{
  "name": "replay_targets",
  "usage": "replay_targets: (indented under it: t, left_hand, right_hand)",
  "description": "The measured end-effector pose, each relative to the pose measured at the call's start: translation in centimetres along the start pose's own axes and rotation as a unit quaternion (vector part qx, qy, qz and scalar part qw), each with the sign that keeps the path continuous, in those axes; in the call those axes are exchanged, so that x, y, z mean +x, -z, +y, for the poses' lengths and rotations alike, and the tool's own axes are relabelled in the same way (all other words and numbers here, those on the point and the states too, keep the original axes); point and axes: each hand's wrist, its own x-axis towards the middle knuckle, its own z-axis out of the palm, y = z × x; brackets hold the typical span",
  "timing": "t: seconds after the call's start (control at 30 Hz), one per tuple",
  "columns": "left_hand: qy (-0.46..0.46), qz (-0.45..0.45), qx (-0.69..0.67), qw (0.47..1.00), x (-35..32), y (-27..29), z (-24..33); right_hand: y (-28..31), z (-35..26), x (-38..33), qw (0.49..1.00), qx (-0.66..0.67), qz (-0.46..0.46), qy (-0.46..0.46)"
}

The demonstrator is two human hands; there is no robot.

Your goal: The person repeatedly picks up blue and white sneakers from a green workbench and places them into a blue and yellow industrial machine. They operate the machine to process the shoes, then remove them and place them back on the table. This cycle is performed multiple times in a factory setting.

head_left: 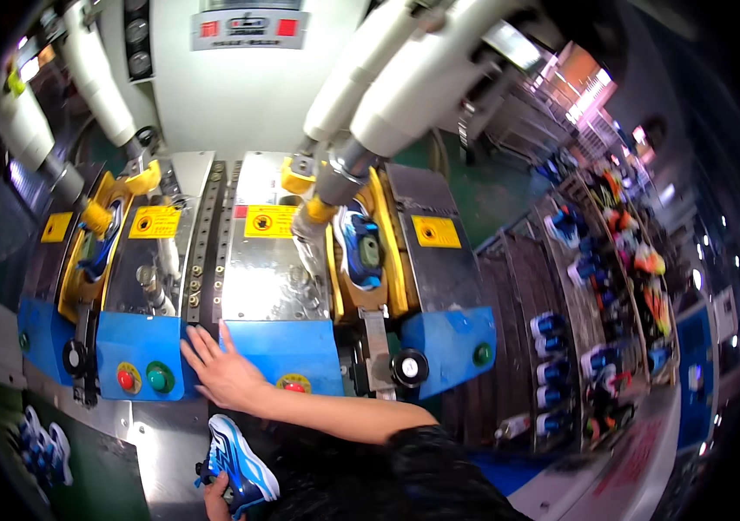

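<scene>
My left hand (216, 502) grips a blue and white sneaker (247, 462) low in the view, its pale sole edge turned to the right. Reaching across from the right, my right hand (229, 380) has its fingers spread and holds nothing. Its fingertips lie at the gap between two blue front panels (279, 343) of a press machine; whether they touch is unclear. Another blue and white sneaker (357, 247) sits in the right station between yellow side pads (394, 247). A dark blue shoe (99, 252) is in the left station, partly hidden by a press arm.
Left of my right hand are a red button (127, 379) and a green button (160, 379). Another red button (294, 384) is partly covered by my forearm. Thick white press arms (422, 74) hang overhead. Racks (578, 304) of shoes stand right; more sneakers (44, 447) lie lower left.
</scene>
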Motion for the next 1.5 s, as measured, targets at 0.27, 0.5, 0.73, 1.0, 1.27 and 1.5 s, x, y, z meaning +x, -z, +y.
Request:
replay_targets:
  t: [0.27, 0.5, 0.73, 1.0, 1.27, 1.5]
  left_hand:
    - [-0.201, -0.044, -0.207, 0.956, -5.9, 2.9, -2.1]
    - [-0.375, 0.316, -0.056, 0.87, -8.4, 12.6, -2.6]
    - [-0.381, 0.36, 0.096, 0.846, 9.9, 23.5, -2.3]
    - [-0.281, 0.386, 0.175, 0.861, 4.4, 44.2, 1.4]
    - [-0.245, 0.675, 0.289, 0.632, 8.5, 72.4, -4.9]
    - [-0.299, 0.687, 0.268, 0.605, 4.7, 72.4, -3.4]
  right_hand:
    - [-1.0, -9.7, -4.6, 0.91, 0.381, 0.16, 0.031]
    - [-4.3, -23.8, -12.9, 0.761, 0.63, -0.121, 0.099]
    - [-6.5, -24.9, -5.3, 0.867, 0.462, -0.167, 0.078]
    - [-15.6, -37.1, 3.4, 0.848, 0.457, -0.266, 0.022]
    - [-35.7, -62.3, 31.9, 0.834, -0.01, -0.226, 0.503]
    - [-41.1, -65.3, 32.0, 0.87, -0.077, -0.303, 0.381]
